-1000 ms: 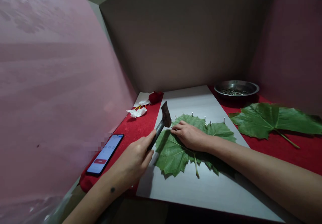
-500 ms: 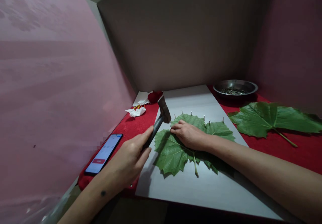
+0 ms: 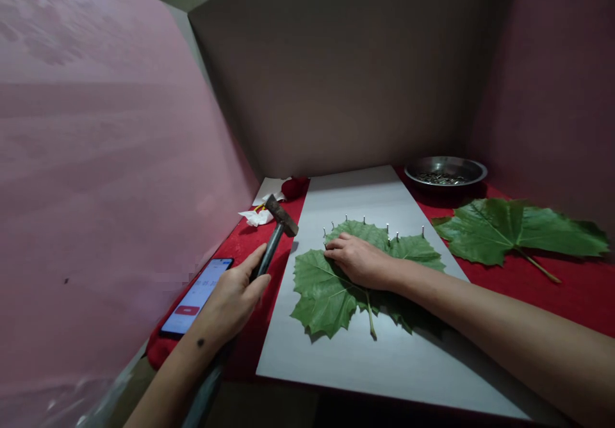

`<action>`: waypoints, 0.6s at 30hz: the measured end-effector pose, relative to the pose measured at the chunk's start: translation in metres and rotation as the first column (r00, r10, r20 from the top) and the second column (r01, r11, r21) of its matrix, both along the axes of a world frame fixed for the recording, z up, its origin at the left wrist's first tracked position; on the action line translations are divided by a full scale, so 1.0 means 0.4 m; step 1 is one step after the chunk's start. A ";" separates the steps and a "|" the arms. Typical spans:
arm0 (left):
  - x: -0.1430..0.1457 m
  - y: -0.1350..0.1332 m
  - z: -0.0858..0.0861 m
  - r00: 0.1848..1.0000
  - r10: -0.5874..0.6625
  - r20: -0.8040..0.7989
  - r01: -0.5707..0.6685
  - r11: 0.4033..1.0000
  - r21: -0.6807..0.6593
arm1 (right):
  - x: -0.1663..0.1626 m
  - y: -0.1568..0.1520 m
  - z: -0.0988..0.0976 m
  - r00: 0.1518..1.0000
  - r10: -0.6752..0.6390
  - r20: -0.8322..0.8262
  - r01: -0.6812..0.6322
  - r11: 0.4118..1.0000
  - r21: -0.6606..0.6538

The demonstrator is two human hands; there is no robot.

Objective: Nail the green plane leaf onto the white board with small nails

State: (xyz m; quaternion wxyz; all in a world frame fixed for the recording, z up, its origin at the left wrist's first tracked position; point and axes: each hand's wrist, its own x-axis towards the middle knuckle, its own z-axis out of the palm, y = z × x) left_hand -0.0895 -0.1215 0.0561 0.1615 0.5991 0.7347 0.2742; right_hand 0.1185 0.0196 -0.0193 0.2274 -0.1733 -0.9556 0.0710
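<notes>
My left hand (image 3: 235, 296) is wrapped round the dark handle of a hammer (image 3: 282, 215), whose metal head is raised to the left of the leaf. A large green leaf (image 3: 321, 287) lies on a white board (image 3: 350, 191). Several thin nails (image 3: 364, 220) stand upright along its upper edge. On the leaf rests my right hand (image 3: 358, 258), its fingertips pinched at a small nail (image 3: 325, 245) in the notch at the leaf's left side. The lower part of that nail is hidden by the fingers.
A metal bowl (image 3: 446, 184) of nails stands at the back right, behind a second leaf (image 3: 509, 229) on red cloth (image 3: 528, 300). At the left lie a phone (image 3: 196, 296), crumpled white tissue (image 3: 257, 217) and a red object (image 3: 294, 188). Pink and grey panels surround the board.
The hammer and my left hand have swung left, away from the nail at my right fingertips. My right hand stays in place on the leaf. The view has shifted slightly.
</notes>
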 end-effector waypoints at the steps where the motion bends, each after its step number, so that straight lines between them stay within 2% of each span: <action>1: -0.010 0.006 -0.008 0.996 0.028 0.088 -0.026 0.999 -0.027 | 0.002 -0.001 0.001 1.000 0.001 -0.009 -0.001 1.000 -0.014; 3: -0.031 0.019 -0.023 0.952 0.066 0.298 -0.045 0.996 -0.076 | 0.008 -0.001 0.002 1.000 -0.008 -0.029 0.006 0.999 -0.054; 5: -0.051 0.033 -0.040 0.875 0.055 0.481 -0.018 0.996 -0.082 | 0.014 -0.001 0.006 0.999 -0.023 -0.047 0.018 0.995 -0.103; 8: -0.073 0.059 -0.072 0.785 -0.015 0.620 0.034 0.999 -0.019 | 0.023 0.001 0.018 0.997 -0.028 -0.075 0.015 0.986 -0.165; 11: -0.085 0.087 -0.106 0.787 -0.032 0.616 0.032 0.999 0.011 | 0.031 0.004 0.040 0.984 -0.010 -0.179 -0.029 0.976 -0.214; 14: -0.090 0.107 -0.130 0.843 -0.004 0.538 0.002 1.000 0.004 | 0.048 0.006 0.077 0.946 -0.030 -0.322 -0.065 0.958 -0.281; 18: -0.099 0.119 -0.138 0.922 0.019 0.386 -0.007 0.999 -0.032 | 0.100 -0.010 0.137 0.903 -0.112 -0.416 -0.046 0.935 -0.352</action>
